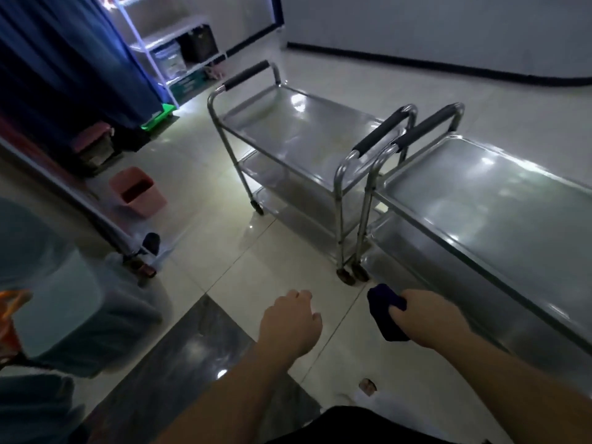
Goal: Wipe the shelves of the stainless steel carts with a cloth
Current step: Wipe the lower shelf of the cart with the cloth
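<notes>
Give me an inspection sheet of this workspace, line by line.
Surface: tiled floor, glossy, with a darker slab near the person.
Job's things: two steel carts, far cart and near cart, standing handle to handle; dark blue cloth.
Clutter: pink bin on the floor; white rack holding boxes.
Grips: right hand grips the cloth; left hand holds nothing, fingers loosely curled.
Cables: nothing seen.
Surroundings: blue curtain at left, pale wall behind.
</notes>
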The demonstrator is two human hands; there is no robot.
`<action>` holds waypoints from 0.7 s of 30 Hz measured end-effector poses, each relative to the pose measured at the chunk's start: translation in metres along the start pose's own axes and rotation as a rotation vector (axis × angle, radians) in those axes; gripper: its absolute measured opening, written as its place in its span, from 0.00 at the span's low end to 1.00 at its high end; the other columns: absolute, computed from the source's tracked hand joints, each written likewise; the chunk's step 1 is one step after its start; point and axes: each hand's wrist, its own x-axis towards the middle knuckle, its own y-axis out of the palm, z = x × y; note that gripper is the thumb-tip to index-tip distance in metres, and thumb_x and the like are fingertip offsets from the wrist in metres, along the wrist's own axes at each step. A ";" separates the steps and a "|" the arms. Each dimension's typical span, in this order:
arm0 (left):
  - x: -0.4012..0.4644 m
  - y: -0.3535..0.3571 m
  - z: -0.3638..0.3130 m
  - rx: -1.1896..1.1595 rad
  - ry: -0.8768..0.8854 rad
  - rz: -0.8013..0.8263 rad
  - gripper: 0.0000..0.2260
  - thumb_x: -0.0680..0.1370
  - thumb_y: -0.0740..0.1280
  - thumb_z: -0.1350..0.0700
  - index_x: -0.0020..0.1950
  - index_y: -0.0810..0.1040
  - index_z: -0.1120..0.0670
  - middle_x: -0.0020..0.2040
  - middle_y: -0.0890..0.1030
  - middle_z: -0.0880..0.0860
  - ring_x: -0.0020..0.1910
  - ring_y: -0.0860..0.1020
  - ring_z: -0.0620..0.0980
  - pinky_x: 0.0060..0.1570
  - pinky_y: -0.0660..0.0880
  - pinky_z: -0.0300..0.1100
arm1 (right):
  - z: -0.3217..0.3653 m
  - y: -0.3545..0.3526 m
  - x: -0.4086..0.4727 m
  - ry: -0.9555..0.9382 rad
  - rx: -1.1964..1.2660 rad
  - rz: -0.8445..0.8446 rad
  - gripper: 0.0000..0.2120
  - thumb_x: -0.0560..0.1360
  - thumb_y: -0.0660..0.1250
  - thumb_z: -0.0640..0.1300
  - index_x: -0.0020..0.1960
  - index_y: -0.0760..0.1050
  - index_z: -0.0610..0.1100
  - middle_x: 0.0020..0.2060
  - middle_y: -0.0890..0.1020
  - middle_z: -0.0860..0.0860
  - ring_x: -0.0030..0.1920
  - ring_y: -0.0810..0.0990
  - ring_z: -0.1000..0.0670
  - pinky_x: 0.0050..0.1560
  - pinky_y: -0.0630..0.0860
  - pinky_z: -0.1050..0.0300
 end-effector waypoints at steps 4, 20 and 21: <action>0.048 -0.027 -0.016 0.010 0.046 0.054 0.24 0.84 0.58 0.43 0.78 0.67 0.49 0.73 0.72 0.52 0.68 0.73 0.55 0.65 0.72 0.52 | -0.006 -0.027 0.036 0.016 0.080 -0.025 0.16 0.80 0.60 0.57 0.41 0.75 0.47 0.33 0.81 0.50 0.34 0.82 0.50 0.39 0.78 0.53; 0.240 -0.057 -0.067 0.273 0.454 0.268 0.24 0.81 0.60 0.41 0.75 0.69 0.48 0.71 0.74 0.52 0.67 0.74 0.55 0.64 0.74 0.52 | -0.025 -0.034 0.103 0.473 0.339 -0.053 0.15 0.79 0.59 0.59 0.41 0.74 0.51 0.34 0.81 0.52 0.35 0.80 0.51 0.37 0.76 0.55; 0.251 -0.059 -0.063 0.294 0.487 0.288 0.25 0.81 0.60 0.41 0.76 0.68 0.48 0.72 0.74 0.52 0.68 0.74 0.55 0.64 0.74 0.52 | -0.019 -0.030 0.108 0.513 0.364 -0.045 0.15 0.79 0.58 0.59 0.41 0.75 0.51 0.34 0.81 0.52 0.35 0.80 0.50 0.38 0.78 0.54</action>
